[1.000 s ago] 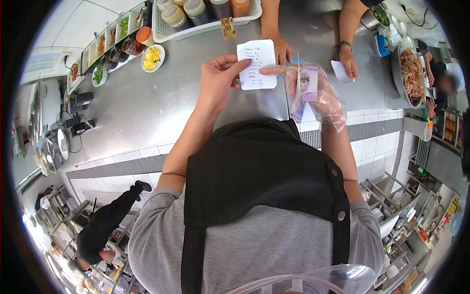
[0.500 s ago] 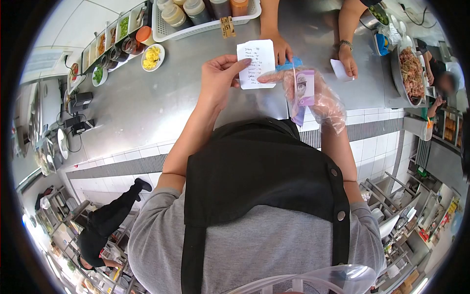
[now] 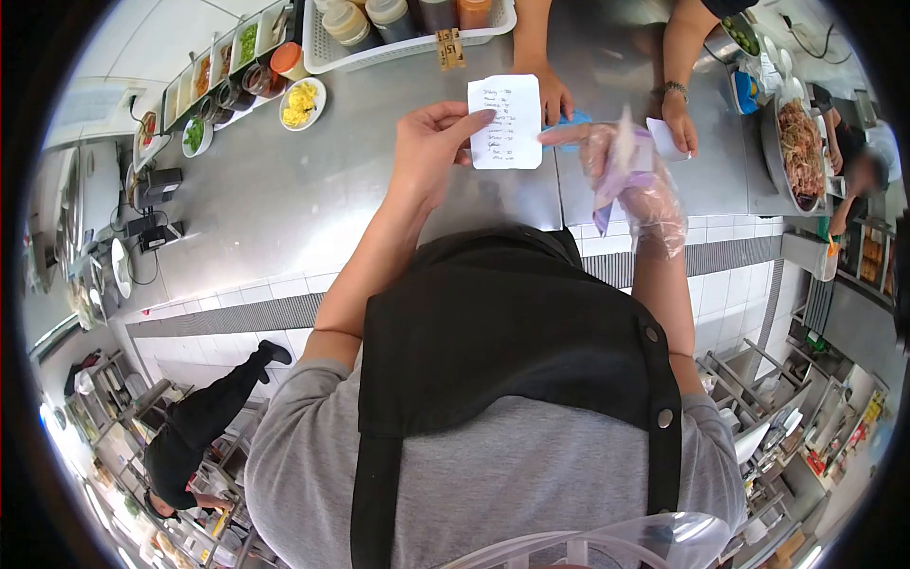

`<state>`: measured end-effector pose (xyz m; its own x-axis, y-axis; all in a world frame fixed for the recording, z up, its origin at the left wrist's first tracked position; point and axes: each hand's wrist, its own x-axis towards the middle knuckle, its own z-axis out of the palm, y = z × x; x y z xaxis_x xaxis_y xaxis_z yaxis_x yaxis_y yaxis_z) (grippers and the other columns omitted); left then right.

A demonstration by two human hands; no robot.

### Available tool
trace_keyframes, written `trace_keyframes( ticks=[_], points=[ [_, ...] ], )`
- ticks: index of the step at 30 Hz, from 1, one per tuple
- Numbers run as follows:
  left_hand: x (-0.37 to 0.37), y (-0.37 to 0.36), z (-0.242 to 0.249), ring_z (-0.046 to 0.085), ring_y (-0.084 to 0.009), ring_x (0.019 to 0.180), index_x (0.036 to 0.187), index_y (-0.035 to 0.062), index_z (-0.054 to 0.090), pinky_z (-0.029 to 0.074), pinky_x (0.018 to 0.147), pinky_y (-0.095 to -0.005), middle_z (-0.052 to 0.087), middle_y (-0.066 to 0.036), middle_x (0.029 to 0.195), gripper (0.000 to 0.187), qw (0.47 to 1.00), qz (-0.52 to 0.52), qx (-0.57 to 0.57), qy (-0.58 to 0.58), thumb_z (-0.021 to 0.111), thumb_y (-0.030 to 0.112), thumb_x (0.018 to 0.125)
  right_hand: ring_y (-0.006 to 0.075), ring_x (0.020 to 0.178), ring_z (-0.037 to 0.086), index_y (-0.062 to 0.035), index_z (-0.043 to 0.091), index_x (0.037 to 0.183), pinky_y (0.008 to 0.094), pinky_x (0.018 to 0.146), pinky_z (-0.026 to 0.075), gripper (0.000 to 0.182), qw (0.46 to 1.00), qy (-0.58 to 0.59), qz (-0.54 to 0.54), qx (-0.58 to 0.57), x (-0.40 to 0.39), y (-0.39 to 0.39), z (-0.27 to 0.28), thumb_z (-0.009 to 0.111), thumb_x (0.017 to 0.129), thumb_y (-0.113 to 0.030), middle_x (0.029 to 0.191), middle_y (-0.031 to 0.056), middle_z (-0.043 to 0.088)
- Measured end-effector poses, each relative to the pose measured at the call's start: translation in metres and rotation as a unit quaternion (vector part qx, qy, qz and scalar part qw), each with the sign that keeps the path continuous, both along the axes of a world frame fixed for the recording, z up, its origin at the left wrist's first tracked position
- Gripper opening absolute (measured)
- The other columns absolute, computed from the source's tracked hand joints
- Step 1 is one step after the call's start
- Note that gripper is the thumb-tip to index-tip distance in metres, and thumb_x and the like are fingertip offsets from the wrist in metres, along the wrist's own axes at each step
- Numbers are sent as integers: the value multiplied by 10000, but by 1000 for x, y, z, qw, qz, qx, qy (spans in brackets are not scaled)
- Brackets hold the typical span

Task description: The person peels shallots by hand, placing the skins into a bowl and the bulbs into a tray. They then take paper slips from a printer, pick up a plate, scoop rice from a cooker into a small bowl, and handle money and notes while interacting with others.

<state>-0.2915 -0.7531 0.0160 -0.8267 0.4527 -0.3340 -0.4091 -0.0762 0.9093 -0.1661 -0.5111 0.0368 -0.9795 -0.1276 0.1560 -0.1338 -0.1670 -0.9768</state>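
Note:
My bare left hand (image 3: 431,152) pinches the left edge of a white paper with a handwritten list (image 3: 507,137), its thumb on top. To the right of the paper is my right hand (image 3: 635,180) in a clear plastic glove. Its index finger is stretched toward the paper's right edge, and its other fingers are closed on purple banknotes (image 3: 621,175), blurred by motion. Behind the pointing finger a blue item (image 3: 569,128) lies on the metal counter, partly hidden.
Across the steel counter (image 3: 360,161) are another person's two hands, one by a small white paper (image 3: 664,140). A white basket of bottles (image 3: 379,59), a plate of yellow food (image 3: 301,104), condiment containers and a large bowl of shredded food (image 3: 801,152) stand around.
My right hand has moved right with the banknotes, its index finger now off the paper. The list has shifted slightly right and shows more fully.

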Motion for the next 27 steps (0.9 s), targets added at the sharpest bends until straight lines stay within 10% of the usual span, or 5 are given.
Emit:
trace_keyframes(
  ticks=[27],
  points=[
    [-3,8,8,714,-180,668,1001,-56,674,609,582,-266,722,-137,876,211,999,-10,24,-42,712,133,916,287,1026,649,-59,547,759,420,895,450,615,995,-31,-97,23,-1,-6,-11,693,789,-655,937,189,682]
  ],
)
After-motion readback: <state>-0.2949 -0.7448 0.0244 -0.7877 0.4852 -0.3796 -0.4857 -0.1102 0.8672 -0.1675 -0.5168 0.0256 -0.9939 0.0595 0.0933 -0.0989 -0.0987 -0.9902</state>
